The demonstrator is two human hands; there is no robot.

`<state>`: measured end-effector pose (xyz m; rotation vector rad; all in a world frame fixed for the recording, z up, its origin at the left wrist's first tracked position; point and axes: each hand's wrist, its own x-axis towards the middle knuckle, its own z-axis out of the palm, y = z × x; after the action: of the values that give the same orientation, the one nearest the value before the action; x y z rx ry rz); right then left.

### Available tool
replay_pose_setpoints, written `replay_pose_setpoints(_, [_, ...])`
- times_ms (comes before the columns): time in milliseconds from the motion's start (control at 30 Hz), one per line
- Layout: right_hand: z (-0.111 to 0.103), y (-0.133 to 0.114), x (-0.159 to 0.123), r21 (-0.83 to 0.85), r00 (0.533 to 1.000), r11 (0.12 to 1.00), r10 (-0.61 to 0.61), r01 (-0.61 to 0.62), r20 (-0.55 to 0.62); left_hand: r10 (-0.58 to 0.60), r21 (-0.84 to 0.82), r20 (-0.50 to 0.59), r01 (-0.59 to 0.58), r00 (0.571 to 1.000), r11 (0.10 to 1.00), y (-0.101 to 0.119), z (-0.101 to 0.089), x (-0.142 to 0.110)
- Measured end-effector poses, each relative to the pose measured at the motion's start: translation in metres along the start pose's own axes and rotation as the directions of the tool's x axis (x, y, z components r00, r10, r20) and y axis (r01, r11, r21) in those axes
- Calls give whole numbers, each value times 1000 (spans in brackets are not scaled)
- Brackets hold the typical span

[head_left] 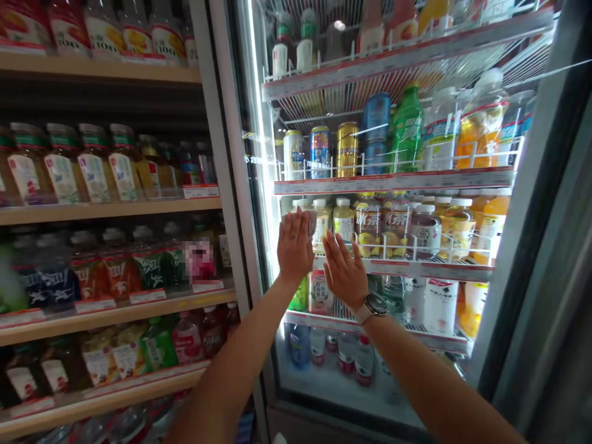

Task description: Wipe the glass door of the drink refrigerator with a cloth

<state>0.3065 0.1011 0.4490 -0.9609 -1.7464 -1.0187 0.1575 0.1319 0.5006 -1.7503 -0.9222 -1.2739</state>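
Observation:
My left hand (295, 245) and my right hand (345, 271) are raised side by side, palms towards the glass door of a drinks cooler (296, 382). Both look flat against the pane, fingers spread, and neither holds anything. Behind the glass, my left hand is nearest a row of small bottles (321, 225) on a lit wire shelf. Short jars of yellow drink (367, 226) stand just right of my right hand. A watch (375, 306) sits on my right wrist. The door's handle is not visible.
Wooden shelves of bottled drinks (97, 213) fill the left side, with price tags along their edges. Inside the cooler, cans (346, 148) and a green bottle (407, 129) stand on the shelf above. A dark door frame (522, 203) runs down the right.

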Motion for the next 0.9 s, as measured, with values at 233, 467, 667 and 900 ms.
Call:
replay_pose_setpoints(233, [-22,8,-14,20,997,999,-32,31,77,104,14,109,-106,989,994,-3,-1,-90])
replay_pose_setpoints(467, [-71,84,-49,-43,999,999,19,-17,45,245,-7,129,-246,961,969,1,-3,-83])
replay_pose_setpoints(667, [-73,132,-49,-141,999,990,18,-22,-31,19,-78,-73,-25,997,997,58,18,52])
replay_pose_setpoints(900, [-65,128,-52,-170,999,984,43,-47,-26,333,-52,139,-328,933,943,110,36,-60])
